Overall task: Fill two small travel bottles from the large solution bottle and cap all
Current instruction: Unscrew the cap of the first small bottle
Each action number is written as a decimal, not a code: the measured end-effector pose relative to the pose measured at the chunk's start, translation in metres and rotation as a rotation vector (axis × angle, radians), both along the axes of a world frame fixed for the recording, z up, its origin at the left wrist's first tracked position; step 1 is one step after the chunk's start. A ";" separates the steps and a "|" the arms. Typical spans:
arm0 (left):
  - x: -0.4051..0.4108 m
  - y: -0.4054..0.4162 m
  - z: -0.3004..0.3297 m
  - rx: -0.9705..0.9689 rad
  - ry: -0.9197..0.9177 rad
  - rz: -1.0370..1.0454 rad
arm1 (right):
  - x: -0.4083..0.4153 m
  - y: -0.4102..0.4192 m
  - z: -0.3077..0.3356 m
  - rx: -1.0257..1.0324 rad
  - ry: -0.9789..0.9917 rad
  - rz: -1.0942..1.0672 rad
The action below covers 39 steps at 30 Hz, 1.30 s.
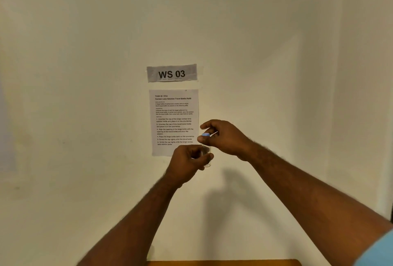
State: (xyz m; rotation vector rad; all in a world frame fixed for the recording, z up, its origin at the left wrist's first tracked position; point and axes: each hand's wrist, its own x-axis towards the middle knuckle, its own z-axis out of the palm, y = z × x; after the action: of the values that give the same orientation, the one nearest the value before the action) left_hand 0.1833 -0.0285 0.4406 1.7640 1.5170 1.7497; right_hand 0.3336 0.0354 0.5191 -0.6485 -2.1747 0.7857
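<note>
Head view, the only one: both hands are raised in front of a cream wall (276, 74), well above the strip of wooden table (223, 263) at the bottom edge. The left hand (187, 162) has its grip clamped round a small clear travel bottle (206, 157), fingers and thumb curled about its body so that only the right side and base show. The right hand (225, 137) pinches a small blue cap (205, 134) between thumb and fingertips, just above the bottle's mouth; whether the cap touches the neck I cannot tell. Behind the hands a printed task sheet (174, 116) is stuck to the wall under a "WS 03" label (171, 73). The large solution bottle and any second travel bottle are out of sight.

Judging by its look, the bottle is light, thin clear plastic, likely to flex and spill if squeezed, and slippery if wet. Holding it round the middle, firmly but gently and upright, seems right, with the cap turned by its rim using the fingertips only.
</note>
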 end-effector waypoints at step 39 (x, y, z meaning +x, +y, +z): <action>-0.097 -0.167 -0.442 -0.909 -0.107 0.214 | -0.075 -0.140 -0.541 -0.561 -0.428 -0.184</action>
State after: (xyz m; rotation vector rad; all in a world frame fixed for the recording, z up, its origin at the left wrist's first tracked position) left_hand 0.0859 -0.1957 -0.0009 1.0513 2.0370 0.9107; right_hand 0.2583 -0.1042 -0.0218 -1.3858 -2.2159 1.2607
